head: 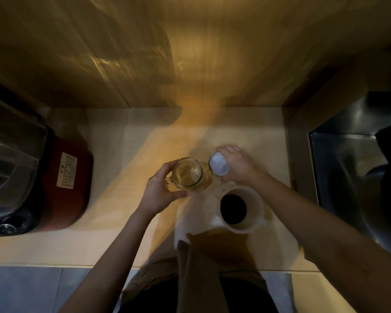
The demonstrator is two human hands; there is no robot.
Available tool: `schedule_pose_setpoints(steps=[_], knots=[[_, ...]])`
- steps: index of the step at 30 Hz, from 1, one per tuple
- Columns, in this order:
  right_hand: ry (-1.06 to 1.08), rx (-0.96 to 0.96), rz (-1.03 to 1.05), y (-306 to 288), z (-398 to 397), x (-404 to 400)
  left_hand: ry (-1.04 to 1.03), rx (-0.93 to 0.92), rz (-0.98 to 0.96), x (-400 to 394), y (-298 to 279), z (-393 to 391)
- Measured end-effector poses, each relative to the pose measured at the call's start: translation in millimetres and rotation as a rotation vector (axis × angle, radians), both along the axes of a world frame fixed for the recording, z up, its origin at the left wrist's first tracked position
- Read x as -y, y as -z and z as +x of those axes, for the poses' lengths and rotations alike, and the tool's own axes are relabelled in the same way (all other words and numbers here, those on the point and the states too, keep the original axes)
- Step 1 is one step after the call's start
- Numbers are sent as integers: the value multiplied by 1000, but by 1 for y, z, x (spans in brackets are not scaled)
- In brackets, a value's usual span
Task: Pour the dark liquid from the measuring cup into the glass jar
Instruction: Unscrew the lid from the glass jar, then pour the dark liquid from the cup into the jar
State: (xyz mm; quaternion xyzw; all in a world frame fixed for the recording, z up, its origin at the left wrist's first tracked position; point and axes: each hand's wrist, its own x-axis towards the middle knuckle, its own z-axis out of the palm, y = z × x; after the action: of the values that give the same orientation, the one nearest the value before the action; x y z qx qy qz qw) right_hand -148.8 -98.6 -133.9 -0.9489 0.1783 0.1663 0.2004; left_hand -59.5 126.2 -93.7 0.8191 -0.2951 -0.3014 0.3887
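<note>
A clear glass jar with a side handle stands open-mouthed on the pale wooden counter; it looks empty. My left hand is wrapped around its left side. Just right of the jar, my right hand holds a round silver lid, tilted and facing the jar. The white measuring cup stands on the counter in front of my right hand, with dark liquid in its bottom. Neither hand touches the cup.
A red and black appliance with a clear lid fills the left end of the counter. A steel sink lies to the right. A wooden wall rises behind. A folded cloth hangs at the front edge.
</note>
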Motion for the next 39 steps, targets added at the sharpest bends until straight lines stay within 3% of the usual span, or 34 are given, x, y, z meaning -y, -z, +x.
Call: schedule_pose_setpoints(steps=[5,10,13,24,32,39], knots=[[151,32,125,-16,-2,6,21,9,0,-1,2,1],[589,184,506,-37,-16,1,14,7,-14,-1,3,-1],[710,288,637,-49,-33,-6,-11,-44,-25,-2,5,-5],[1050,546,691,-56,-138,-55,-146,84,2,-3,14,-25],[1009,445,742,-46,-163,-87,-193,52,10,-5,13,-33],[997,495,736,-48,-151,-90,-174,20,59,-7,9,-32]])
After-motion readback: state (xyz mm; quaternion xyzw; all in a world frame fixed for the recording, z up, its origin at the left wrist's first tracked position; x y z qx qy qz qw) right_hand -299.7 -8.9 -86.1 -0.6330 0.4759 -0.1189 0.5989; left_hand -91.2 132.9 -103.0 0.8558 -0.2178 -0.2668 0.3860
